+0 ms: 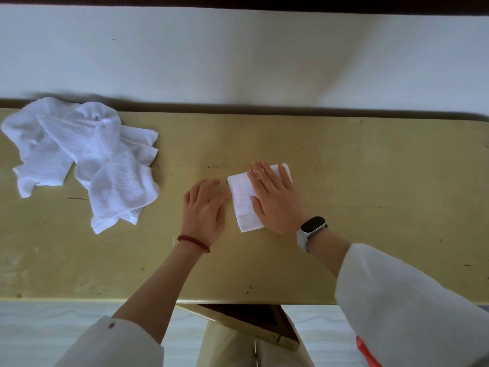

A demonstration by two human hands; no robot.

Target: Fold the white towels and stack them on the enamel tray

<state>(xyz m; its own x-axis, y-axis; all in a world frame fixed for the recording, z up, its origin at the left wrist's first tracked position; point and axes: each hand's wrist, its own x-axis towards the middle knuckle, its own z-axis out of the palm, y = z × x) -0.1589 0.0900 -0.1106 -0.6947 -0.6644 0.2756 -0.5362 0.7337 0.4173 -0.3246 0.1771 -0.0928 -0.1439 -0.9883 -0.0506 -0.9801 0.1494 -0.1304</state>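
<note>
A small folded white towel (242, 200) lies on the yellow-green table (370, 181) just right of centre. My right hand (275, 200), with a watch on the wrist, rests flat on the towel's right part, fingers spread. My left hand (205, 207), wearing a red bead bracelet, lies palm down on the table, its fingertips at the towel's left edge. A crumpled pile of white towels (87, 160) sits at the table's far left. No enamel tray is in view.
The table's far edge meets a white wall (238, 62). Its near edge runs across the bottom, with a wooden stool or frame (246, 324) under it. Bare tabletop extends to the right and in front of my hands.
</note>
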